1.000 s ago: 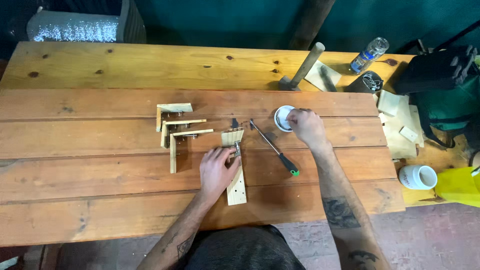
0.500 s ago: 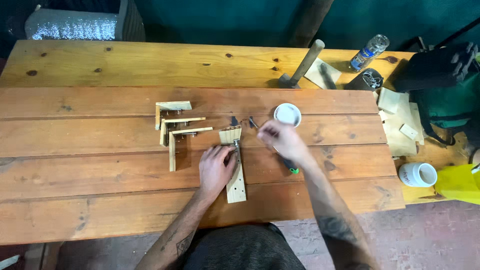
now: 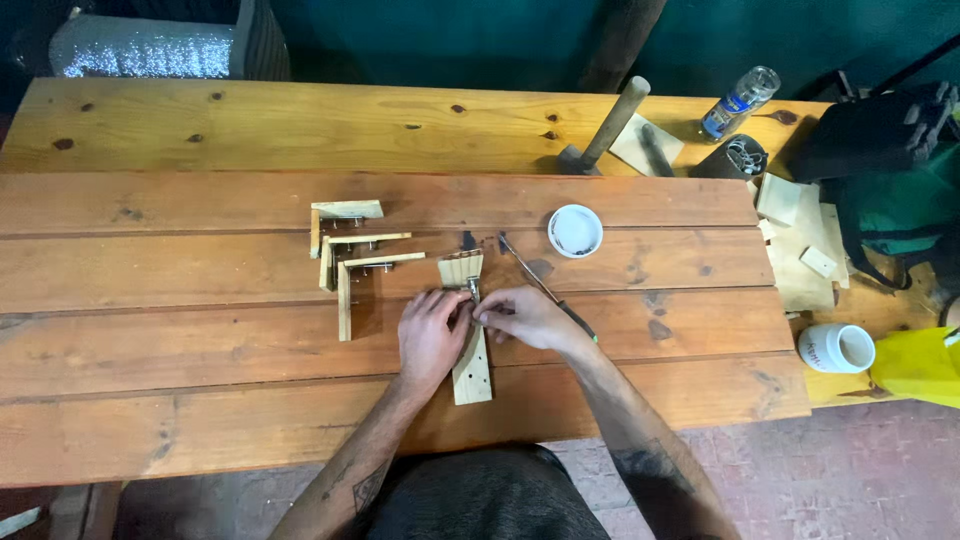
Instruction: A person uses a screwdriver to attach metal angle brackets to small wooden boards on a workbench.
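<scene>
Both hands are meeting mid-table over a pale, narrow wooden strip point(image 3: 472, 368): the left hand point(image 3: 430, 335) is pressing it down, the right hand point(image 3: 525, 318) is pinching a small metal bracket point(image 3: 474, 290) at its upper end, bare reddish planks point(image 3: 200, 340) lying open leftward.

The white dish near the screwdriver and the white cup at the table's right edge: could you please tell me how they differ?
The white dish is shallow and flat, while the white cup is taller with deeper walls. The dish sits on the dark red-brown planks close to both hands; the cup stands far right on the paler bench, beside a yellow object. The dish holds small dark bits; the cup's inside looks bare. Both are round and white.
</scene>
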